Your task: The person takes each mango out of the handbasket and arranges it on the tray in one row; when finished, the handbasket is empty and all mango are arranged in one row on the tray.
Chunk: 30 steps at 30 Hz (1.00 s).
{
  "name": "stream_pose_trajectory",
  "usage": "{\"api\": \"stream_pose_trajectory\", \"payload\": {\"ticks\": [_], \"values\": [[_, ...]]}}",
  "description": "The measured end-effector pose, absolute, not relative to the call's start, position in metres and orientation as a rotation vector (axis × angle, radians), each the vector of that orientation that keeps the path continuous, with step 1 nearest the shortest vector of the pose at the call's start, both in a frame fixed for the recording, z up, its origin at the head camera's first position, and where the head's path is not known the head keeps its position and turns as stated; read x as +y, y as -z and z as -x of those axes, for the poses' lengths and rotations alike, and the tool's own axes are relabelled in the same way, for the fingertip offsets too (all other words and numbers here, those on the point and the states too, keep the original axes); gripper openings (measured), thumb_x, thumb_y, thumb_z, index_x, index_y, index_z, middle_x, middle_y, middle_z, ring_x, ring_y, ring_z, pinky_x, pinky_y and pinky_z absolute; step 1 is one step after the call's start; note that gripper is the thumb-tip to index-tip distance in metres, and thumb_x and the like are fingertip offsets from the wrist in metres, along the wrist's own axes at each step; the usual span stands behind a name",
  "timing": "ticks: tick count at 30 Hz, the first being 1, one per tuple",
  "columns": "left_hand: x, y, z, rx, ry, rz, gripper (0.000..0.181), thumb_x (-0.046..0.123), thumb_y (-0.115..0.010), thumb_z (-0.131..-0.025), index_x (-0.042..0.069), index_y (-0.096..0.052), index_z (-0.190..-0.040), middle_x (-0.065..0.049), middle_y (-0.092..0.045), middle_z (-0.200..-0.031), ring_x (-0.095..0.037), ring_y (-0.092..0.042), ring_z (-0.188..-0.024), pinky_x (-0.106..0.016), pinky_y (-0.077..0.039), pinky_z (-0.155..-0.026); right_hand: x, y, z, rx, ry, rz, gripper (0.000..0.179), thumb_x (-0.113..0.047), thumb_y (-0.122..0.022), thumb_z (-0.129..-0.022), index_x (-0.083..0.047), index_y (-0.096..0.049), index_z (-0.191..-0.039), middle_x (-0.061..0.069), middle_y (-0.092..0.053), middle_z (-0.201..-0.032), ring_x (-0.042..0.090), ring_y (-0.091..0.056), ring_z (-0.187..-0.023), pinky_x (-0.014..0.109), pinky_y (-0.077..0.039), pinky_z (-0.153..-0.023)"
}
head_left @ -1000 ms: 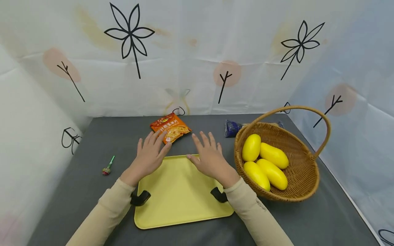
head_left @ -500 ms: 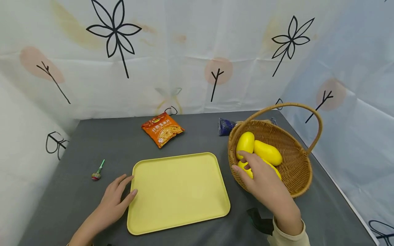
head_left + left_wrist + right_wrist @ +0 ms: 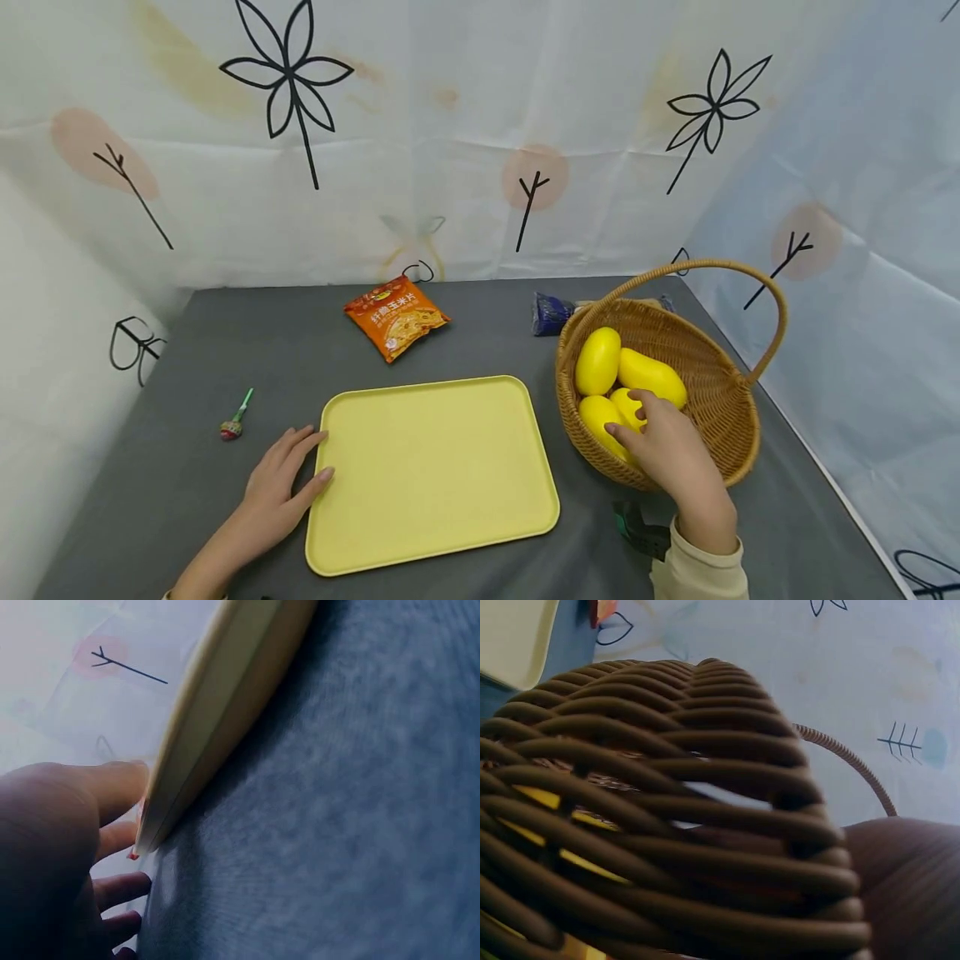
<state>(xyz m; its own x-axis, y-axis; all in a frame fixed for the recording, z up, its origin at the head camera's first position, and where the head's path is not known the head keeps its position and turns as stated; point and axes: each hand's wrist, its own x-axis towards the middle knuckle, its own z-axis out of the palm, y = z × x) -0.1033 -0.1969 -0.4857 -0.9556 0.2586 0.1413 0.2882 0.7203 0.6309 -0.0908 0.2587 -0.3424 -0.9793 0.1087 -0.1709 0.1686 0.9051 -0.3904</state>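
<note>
Likely picking: right hand (image 3: 667, 442) over yellow fruit (image 3: 624, 406) right of tray (image 3: 435, 471), hold unclear, needs firming; left hand (image 3: 272, 492) relaxed, touching tray.

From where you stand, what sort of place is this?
Perhaps a small staged workspace rather than a home kitchen: creased, flower-printed sheets hang behind and beside a grey table, with a yellow tray set out in front of the person.
</note>
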Motion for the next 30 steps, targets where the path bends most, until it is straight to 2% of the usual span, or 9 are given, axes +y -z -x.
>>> {"api": "stream_pose_trajectory", "payload": {"ticks": [9,16,30], "values": [[-0.199,0.485,0.102,-2.920,1.019,0.449,0.055,0.037,-0.059,-0.094,0.011,-0.044,-0.140,-0.024,-0.035,-0.145,-0.050,-0.023,-0.135,-0.071,-0.021,-0.096,0.264,0.354,0.096,2.862,0.624,-0.221,0.070,-0.031,-0.069,-0.089,0.008,-0.040,-0.138,0.033,-0.048,-0.133,0.047,-0.050,-0.117,0.059,-0.043,-0.092],[-0.200,0.488,0.102,-2.934,1.008,0.446,0.056,0.040,-0.058,-0.095,0.013,-0.043,-0.141,-0.022,-0.034,-0.147,-0.049,-0.023,-0.136,-0.071,-0.021,-0.094,0.267,0.356,0.099,2.827,0.633,-0.220,0.071,-0.034,-0.069,-0.088,0.009,-0.041,-0.137,0.032,-0.055,-0.123,0.042,-0.056,-0.108,0.054,-0.046,-0.087],[-0.198,0.485,0.101,-2.941,1.022,0.437,0.055,0.039,-0.056,-0.095,0.014,-0.042,-0.142,-0.022,-0.033,-0.147,-0.048,-0.022,-0.137,-0.071,-0.020,-0.094,0.268,0.355,0.101,2.779,0.656,-0.208,0.072,-0.034,-0.069,-0.088,0.009,-0.040,-0.137,0.032,-0.055,-0.123,0.040,-0.058,-0.107,0.053,-0.047,-0.086]]}}
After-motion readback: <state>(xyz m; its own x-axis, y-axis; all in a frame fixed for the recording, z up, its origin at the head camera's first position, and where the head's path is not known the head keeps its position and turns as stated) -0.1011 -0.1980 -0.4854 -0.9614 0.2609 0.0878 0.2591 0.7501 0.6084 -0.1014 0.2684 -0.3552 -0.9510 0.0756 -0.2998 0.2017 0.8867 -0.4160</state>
